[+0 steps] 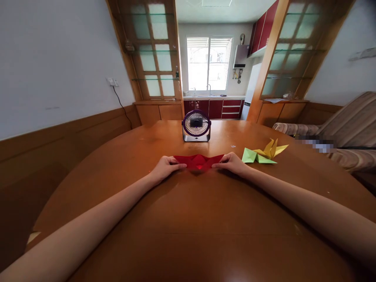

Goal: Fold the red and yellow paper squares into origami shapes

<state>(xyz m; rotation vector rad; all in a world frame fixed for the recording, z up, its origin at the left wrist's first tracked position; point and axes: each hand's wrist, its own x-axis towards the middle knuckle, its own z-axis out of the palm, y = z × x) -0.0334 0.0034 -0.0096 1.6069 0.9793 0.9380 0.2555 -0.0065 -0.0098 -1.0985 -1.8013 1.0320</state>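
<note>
A folded red paper lies on the round wooden table, a little past its middle. My left hand pinches the paper's left tip. My right hand pinches its right tip. Both arms stretch out over the tabletop towards it. The paper forms a wide, flat shape with pointed ends and folds raised in the centre.
A small purple desk fan stands just behind the red paper. To the right lie a folded green paper and a yellow folded paper figure. A striped sofa is at the right, and a kitchen lies beyond.
</note>
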